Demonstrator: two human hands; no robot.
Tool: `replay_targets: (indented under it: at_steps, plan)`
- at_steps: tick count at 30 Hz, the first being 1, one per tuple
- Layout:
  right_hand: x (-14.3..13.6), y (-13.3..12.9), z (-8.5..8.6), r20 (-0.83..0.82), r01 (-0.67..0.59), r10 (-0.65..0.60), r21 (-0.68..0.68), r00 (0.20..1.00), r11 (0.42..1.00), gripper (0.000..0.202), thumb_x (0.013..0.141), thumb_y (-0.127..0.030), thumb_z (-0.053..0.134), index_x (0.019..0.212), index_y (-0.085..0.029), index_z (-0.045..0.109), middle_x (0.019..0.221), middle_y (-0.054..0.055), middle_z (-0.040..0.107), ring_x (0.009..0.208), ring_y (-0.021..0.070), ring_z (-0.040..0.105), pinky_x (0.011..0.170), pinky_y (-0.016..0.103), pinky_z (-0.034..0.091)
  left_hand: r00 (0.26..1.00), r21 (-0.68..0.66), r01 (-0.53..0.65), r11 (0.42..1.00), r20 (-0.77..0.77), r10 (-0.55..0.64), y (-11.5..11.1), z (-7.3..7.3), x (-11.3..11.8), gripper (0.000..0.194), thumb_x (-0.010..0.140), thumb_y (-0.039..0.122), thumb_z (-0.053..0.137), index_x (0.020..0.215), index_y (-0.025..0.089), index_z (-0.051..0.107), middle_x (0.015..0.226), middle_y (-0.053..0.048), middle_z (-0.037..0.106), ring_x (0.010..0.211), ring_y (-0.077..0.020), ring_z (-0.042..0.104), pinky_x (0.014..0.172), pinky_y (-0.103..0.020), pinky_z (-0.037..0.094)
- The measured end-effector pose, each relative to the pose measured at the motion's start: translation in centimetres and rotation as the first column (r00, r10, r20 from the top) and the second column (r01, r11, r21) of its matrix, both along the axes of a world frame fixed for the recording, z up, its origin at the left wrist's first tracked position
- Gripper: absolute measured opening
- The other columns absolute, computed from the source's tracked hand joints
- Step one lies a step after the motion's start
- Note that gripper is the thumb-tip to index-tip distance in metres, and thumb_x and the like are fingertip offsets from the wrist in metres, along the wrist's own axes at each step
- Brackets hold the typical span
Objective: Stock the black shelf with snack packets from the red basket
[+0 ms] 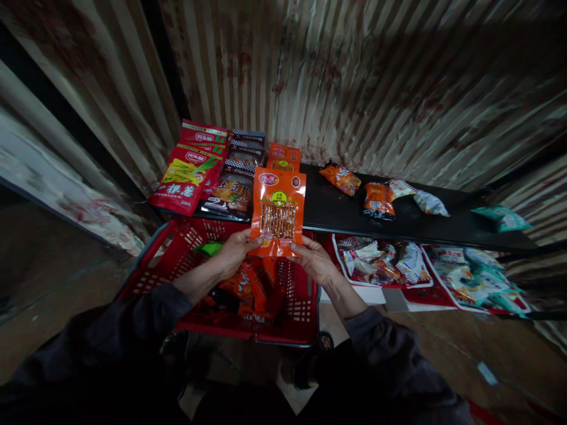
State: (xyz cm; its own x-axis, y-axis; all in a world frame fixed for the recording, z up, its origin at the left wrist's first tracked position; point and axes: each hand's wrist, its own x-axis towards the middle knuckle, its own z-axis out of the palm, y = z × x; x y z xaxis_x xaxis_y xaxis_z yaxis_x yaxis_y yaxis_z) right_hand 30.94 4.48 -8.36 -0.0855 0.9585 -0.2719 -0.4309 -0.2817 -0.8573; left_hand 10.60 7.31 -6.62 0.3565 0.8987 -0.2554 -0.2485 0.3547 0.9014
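Note:
An orange snack packet (278, 215) with a clear window showing brown sticks is held upright by its lower corners. My left hand (235, 251) pinches the lower left corner and my right hand (313, 257) the lower right. Behind it, a similar orange packet (283, 154) stands on the black shelf (319, 203), partly covered. To its left are dark potato-chip bags (233, 192) in a row and red snack bags (188, 171) leaning in a stack. Below my hands sits a red shopping basket (305, 295) with orange packets (257, 289) and a green one inside.
On the shelf's right lie orange bags (378, 199), white bags (429, 202) and a teal bag (502, 218). Beneath it, two red bins (427, 282) with white rims hold several small packets. A striped curtain (248, 71) hangs behind, with dark posts (166, 59) beside it.

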Motion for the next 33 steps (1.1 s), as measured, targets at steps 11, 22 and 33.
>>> replay_targets:
  at_steps: [11,22,33]
  plan:
    - [0.2,-0.3,-0.3,-0.035,0.132,-0.131,0.040,0.991,0.990,0.030,0.055,-0.025,0.089,0.081,-0.020,0.075,0.081,0.000,0.077,0.069,0.0123,0.070,0.061,0.021,0.058,1.000,0.044,-0.010,0.999,0.024,0.009,0.1,0.8,1.0,0.040,0.056,0.035,0.085,0.088,0.014,0.072,0.086,-0.005,0.076,0.082,-0.0208,0.070,0.083,-0.033,0.051]
    - [0.3,-1.1,0.2,-0.081,0.160,-0.156,0.046,0.985,0.986,0.028,0.055,-0.021,0.089,0.079,-0.019,0.075,0.084,0.002,0.077,0.072,0.0147,0.071,0.065,0.025,0.060,0.998,0.129,-0.060,0.990,-0.014,0.062,-0.1,0.9,1.7,0.046,0.060,0.034,0.083,0.099,0.015,0.070,0.093,-0.005,0.076,0.087,-0.0200,0.070,0.086,-0.032,0.051]
    - [-0.2,-1.0,0.5,-0.028,0.237,-0.236,0.079,0.971,0.968,0.027,0.053,-0.025,0.088,0.077,-0.020,0.077,0.080,0.001,0.077,0.069,0.0152,0.070,0.063,0.025,0.059,0.922,0.315,-0.251,0.915,-0.209,0.324,0.9,0.4,0.9,0.059,0.066,0.030,0.074,0.121,0.018,0.058,0.121,-0.012,0.066,0.107,-0.0241,0.064,0.094,-0.038,0.048]
